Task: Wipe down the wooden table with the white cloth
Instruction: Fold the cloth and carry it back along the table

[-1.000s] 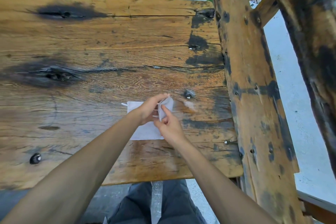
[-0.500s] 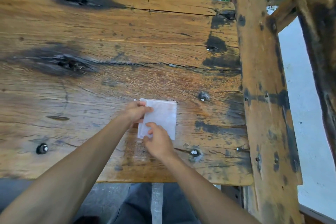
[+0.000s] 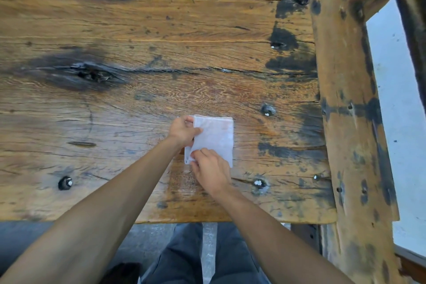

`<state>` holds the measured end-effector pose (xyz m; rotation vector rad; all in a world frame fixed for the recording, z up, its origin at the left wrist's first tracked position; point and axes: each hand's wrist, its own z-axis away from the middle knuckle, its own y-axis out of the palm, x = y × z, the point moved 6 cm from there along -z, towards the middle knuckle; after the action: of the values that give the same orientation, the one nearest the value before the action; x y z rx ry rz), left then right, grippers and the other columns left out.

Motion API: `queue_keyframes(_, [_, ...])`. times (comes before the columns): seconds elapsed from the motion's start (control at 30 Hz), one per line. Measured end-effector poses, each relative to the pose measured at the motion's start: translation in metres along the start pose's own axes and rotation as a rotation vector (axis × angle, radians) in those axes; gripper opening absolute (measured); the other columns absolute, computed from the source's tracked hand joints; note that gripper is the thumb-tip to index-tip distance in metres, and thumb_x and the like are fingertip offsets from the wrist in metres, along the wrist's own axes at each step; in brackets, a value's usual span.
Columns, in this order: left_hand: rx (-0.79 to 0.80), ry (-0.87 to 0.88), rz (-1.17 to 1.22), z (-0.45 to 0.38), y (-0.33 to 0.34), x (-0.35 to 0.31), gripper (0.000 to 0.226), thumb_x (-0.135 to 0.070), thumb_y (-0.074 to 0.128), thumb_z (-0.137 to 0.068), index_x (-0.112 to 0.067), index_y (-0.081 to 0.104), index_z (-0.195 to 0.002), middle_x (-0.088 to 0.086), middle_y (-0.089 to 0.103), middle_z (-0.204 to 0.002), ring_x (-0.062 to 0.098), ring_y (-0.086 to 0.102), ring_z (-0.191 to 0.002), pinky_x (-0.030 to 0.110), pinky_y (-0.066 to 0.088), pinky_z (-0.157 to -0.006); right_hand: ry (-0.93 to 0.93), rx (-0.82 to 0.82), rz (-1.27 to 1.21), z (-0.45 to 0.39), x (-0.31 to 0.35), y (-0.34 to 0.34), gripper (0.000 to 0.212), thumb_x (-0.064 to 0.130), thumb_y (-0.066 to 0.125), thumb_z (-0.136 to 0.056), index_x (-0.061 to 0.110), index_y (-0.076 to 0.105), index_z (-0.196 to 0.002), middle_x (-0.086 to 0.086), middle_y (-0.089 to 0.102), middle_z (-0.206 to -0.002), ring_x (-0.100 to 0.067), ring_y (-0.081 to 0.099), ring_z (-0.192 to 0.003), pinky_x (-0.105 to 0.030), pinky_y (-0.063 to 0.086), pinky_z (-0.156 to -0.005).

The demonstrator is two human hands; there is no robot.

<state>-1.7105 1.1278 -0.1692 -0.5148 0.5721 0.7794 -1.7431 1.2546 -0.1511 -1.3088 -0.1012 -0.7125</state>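
A small white cloth, folded into a rectangle, lies flat on the weathered wooden table near its front edge, right of centre. My left hand pinches the cloth's upper left edge between thumb and fingers. My right hand grips the lower left corner, fingers curled over it. Both forearms reach in from below. The table's planks show dark burnt patches, cracks and several bolt heads.
A separate worn plank runs along the table's right side, with a timber post and pale floor beyond it. The table's front edge lies above my dark trousers. Green plants show at the top.
The cloth has been folded over from a wider sheet into a narrower rectangle and now lies flatter. Both hands shifted to its left edge. The camera has tilted down and closer.
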Motion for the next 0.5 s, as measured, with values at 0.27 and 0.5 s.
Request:
queue_keyframes(0.27, [-0.021,0.139,0.037,-0.001,-0.021,0.002,0.016,-0.005,0.072,-0.09,-0.017,0.062,-0.094,0.008,0.066,-0.091,0.026,0.07,-0.082,0.044,0.062,-0.069,0.062,-0.099,-0.254,0.01,-0.005,-0.005,0.018,0.033,0.06,-0.097,0.031,0.074,-0.108,0.009,0.068,-0.095,-0.012,0.063,-0.092,-0.033,0.055,-0.069])
queue_keyframes(0.5, [-0.221,0.113,-0.198,-0.001,-0.045,0.03,0.02,-0.008,0.066,-0.09,-0.008,0.064,-0.11,0.005,0.064,-0.098,0.026,0.065,-0.092,0.04,0.057,-0.082,0.091,0.082,-0.287,0.016,-0.011,0.013,0.027,0.038,0.062,-0.095,0.028,0.072,-0.117,0.008,0.068,-0.111,-0.013,0.064,-0.098,-0.032,0.054,-0.082])
